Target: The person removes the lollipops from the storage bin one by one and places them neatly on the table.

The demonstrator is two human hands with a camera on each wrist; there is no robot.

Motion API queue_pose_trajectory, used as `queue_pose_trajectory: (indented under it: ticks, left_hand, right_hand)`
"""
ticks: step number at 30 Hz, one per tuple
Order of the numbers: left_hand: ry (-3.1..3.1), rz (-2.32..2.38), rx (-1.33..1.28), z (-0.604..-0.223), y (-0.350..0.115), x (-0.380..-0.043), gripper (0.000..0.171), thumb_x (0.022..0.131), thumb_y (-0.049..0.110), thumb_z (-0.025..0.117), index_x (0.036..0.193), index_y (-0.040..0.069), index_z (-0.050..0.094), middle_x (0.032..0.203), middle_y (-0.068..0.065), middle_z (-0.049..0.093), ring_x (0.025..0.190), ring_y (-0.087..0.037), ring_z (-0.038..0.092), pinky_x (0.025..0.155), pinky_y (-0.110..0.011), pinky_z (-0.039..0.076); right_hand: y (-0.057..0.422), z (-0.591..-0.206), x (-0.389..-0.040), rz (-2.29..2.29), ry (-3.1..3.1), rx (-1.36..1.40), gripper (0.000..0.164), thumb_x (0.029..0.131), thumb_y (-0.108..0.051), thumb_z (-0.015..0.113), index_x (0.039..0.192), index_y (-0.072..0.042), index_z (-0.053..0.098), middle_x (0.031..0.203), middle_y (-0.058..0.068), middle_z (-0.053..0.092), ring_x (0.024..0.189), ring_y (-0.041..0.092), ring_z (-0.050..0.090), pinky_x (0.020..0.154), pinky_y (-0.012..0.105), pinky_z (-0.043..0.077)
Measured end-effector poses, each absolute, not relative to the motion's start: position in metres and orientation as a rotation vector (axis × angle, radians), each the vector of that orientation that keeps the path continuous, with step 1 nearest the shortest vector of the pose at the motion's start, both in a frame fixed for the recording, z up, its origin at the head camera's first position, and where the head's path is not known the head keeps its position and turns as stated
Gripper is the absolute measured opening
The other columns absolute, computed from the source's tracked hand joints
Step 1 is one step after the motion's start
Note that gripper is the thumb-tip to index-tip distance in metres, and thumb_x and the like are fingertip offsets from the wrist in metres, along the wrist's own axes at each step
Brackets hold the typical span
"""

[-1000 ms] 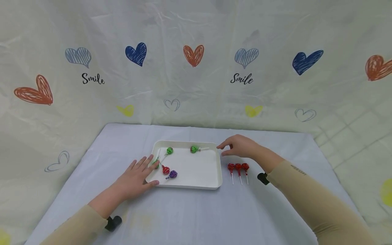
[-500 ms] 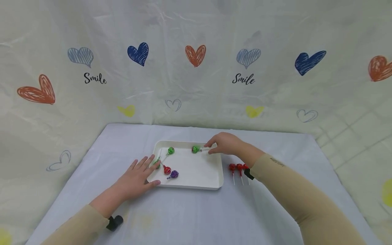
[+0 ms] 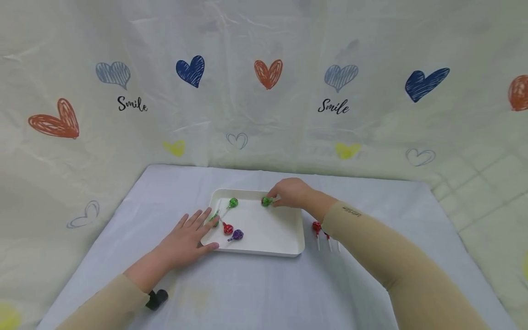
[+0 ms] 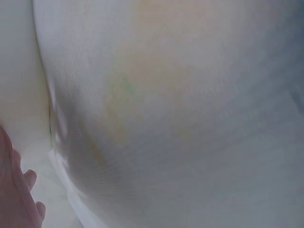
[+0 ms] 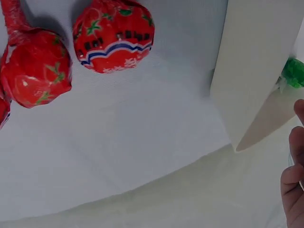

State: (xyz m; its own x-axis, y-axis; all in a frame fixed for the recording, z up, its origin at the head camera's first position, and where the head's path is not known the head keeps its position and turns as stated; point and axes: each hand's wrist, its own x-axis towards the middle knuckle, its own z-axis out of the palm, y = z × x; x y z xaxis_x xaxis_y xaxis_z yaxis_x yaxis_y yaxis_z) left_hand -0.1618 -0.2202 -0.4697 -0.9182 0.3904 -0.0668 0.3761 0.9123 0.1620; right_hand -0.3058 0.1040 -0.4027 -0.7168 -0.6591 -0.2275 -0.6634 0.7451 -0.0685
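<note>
A white tray (image 3: 268, 233) lies on the table. My left hand (image 3: 186, 239) rests on its left side with fingers spread, partly covering a green lollipop (image 3: 215, 221). Close by in the tray are another green lollipop (image 3: 233, 202), a red lollipop (image 3: 228, 228) and a purple lollipop (image 3: 237, 235). At the back right of the tray, my right hand (image 3: 291, 192) has its thumb and forefinger around a green-and-red lollipop (image 3: 266, 201) by its stick. The right wrist view catches that lollipop's green wrapper (image 5: 294, 72) beyond the tray wall, beside curled fingers (image 5: 297, 140).
Right of the tray, red lollipops (image 3: 316, 227) lie in a row, partly under the right sleeve (image 3: 350, 224); their wrapped heads (image 5: 114, 38) show large in the right wrist view. A white cloth (image 3: 239, 293) covers the table, and a heart-printed curtain (image 3: 247, 105) hangs behind.
My right hand has moved left from beyond the tray's right rim to the green-and-red lollipop, and its fingers have drawn together there. The left hand keeps its place on the tray.
</note>
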Motion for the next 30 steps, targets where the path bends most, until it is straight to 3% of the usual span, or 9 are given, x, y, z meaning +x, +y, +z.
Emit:
queue_pose_trajectory:
  ticks: [12, 18, 30]
  left_hand:
    - [2.981, 0.196, 0.637, -0.469, -0.216, -0.164, 0.085, 0.092, 0.077, 0.036, 0.159, 0.026, 0.024, 0.167, -0.005, 0.009, 0.151, -0.034, 0.013, 0.120, -0.058, 0.007]
    - [2.979, 0.195, 0.616, -0.469, -0.215, -0.164, 0.082, 0.093, 0.070, 0.044, 0.159, 0.026, 0.024, 0.167, -0.005, 0.009, 0.151, -0.034, 0.013, 0.119, -0.059, 0.008]
    - [2.977, 0.225, 0.601, -0.467, -0.218, -0.162, 0.081, 0.093, 0.068, 0.049, 0.158, 0.023, 0.028, 0.166, -0.007, 0.012, 0.150, -0.035, 0.013, 0.119, -0.060, 0.008]
  right_hand:
    - [0.094, -0.410, -0.307, 0.146, 2.688, -1.023, 0.036, 0.092, -0.026, 0.073, 0.127, -0.029, 0.070, 0.121, -0.007, 0.069, 0.111, 0.015, 0.063, 0.097, 0.036, 0.050]
    - [0.091, -0.416, -0.307, 0.187, 2.671, -0.997, 0.040, 0.094, -0.026, 0.071, 0.134, -0.027, 0.065, 0.127, -0.003, 0.067, 0.116, 0.017, 0.061, 0.101, 0.037, 0.048]
    - [0.097, -0.409, -0.297, 0.080, 2.632, -1.019, 0.024, 0.093, -0.021, 0.071, 0.117, -0.024, 0.074, 0.100, -0.008, 0.071, 0.090, 0.010, 0.060, 0.090, 0.033, 0.052]
